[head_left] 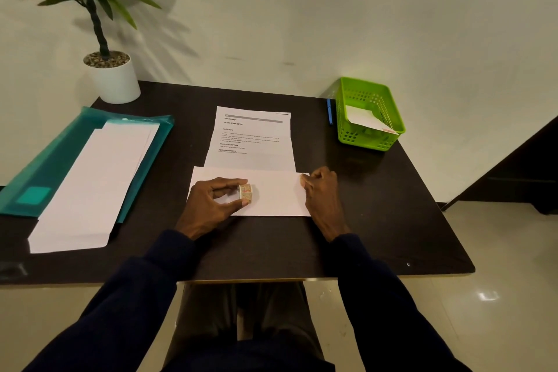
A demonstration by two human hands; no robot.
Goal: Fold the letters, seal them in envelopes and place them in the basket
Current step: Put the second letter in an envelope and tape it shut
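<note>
White envelope [274, 193] overlaps the creased letter [252, 136]; green basket [367, 140] far right.

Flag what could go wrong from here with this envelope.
1. The left hand holds the tape roll on the envelope, yet the printed letter lies open beyond it: taping now may seal the envelope without it.
2. The right hand pinches only the envelope's right corner, so pulling tape could skew or crease it.
3. The green basket sits near the table's far right edge; a careless drop could push it off.
</note>
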